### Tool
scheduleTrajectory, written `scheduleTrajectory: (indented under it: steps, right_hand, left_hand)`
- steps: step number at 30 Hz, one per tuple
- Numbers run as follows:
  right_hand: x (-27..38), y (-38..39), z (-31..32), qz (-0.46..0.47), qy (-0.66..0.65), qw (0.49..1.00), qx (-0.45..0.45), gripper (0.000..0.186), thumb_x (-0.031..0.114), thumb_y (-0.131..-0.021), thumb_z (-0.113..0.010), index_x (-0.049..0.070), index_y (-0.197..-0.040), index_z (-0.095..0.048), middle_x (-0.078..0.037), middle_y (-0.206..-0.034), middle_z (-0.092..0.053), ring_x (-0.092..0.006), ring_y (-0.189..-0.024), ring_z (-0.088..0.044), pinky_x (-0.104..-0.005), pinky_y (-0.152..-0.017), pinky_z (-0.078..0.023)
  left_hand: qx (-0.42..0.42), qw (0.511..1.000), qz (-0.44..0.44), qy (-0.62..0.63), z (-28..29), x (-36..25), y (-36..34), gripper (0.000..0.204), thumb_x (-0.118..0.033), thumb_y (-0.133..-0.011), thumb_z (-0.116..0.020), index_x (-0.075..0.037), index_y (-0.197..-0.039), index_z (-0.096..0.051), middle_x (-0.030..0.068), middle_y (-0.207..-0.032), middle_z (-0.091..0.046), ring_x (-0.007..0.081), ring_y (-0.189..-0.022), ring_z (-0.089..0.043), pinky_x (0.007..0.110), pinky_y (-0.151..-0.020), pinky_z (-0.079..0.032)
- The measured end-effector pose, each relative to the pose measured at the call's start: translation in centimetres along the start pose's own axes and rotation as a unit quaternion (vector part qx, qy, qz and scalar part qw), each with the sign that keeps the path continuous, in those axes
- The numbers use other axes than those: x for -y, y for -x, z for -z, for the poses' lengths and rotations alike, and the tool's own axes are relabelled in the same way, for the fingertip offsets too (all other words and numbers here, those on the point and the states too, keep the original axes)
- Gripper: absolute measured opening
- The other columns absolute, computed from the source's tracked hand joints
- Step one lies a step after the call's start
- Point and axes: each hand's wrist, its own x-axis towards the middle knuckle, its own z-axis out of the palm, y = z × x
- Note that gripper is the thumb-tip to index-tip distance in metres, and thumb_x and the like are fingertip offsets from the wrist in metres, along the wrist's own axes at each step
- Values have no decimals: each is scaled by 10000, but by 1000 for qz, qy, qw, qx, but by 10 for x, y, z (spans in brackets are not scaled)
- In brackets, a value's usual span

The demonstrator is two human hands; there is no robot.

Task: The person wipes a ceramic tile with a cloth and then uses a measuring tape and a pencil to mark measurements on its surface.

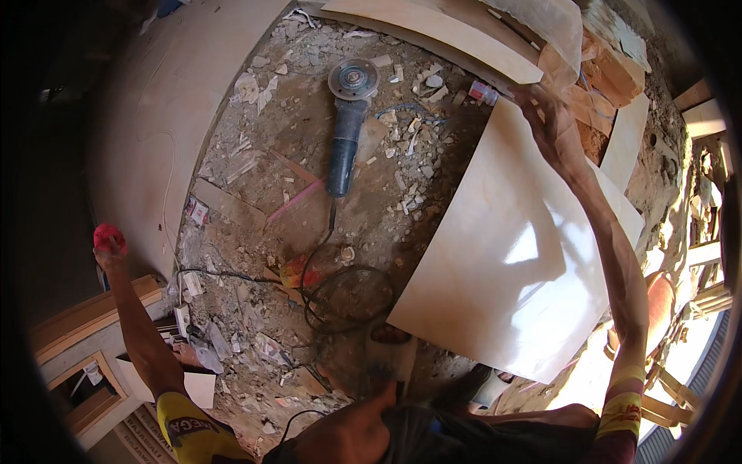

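At the far left, my left hand (pixel 110 246) is closed around a small bright red object (pixel 108 235); its kind cannot be made out. My right hand (pixel 550 124) is at the upper edge of a large glossy cream tile (pixel 495 232), its fingers bent over that edge near the corner. The tile lies to the right of my legs, with light and shadow across its face. Between my hands, an angle grinder (pixel 347 139) rests on the ground, its disc (pixel 354 77) facing up. Its black cord (pixel 331 216) runs back toward me in loops.
Rubble and tile shards (pixel 413 147) litter the dirt floor. A long cut tile strip (pixel 440 29) and orange bricks (pixel 614 69) lie beyond my right hand. A broad pale panel (pixel 166 100) borders the left. Wooden frames (pixel 97 363) stand at lower left.
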Motion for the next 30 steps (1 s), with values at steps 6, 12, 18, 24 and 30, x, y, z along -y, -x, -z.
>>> scheduleTrajectory:
  steps: [6,12,18,24,30]
  right_hand:
    - [-143,-131,-26,81,247,963,-74,275,151,-1072,-543,74,-1296,-684,-169,-1251,-709,-385,-1149,-685,-444,-992,-546]
    - [-189,-166,-74,21,218,974,-63,329,154,-1057,-501,96,-1331,-674,-170,-1296,-702,-391,-1209,-661,-472,-1059,-502]
    - [-227,-181,-86,-12,245,964,-106,309,181,-1056,-535,173,-1335,-666,-191,-1272,-660,-418,-1234,-611,-520,-1046,-487]
    - [-200,-171,-89,-26,255,958,-127,283,239,-1061,-547,145,-1312,-638,-190,-1254,-631,-421,-1232,-589,-557,-1023,-469]
    - [-170,-172,-95,-72,235,963,-114,302,245,-1074,-528,121,-1325,-639,-199,-1295,-626,-431,-1259,-575,-620,-1023,-445]
  left_hand:
    - [-408,909,-80,22,-45,105,1,536,-263,-976,-709,36,-1373,-509,217,-1449,-574,356,-1247,-647,531,-981,-604]
    - [-162,960,-111,-198,-241,176,14,529,-41,-998,-671,26,-1484,-473,253,-1332,-620,351,-1278,-619,504,-1056,-575]
    - [148,910,-190,-337,-539,172,47,455,-188,-1067,-630,-11,-1473,-526,158,-1363,-708,223,-1269,-656,364,-1072,-542]
    - [280,789,-399,-373,-747,205,9,692,-388,-953,-736,-43,-1512,-519,206,-1456,-633,326,-1289,-645,435,-1099,-499]
    - [202,678,-487,-513,-839,239,-58,798,-524,-918,-783,0,-1469,-540,238,-1406,-654,351,-1304,-635,438,-1115,-484]
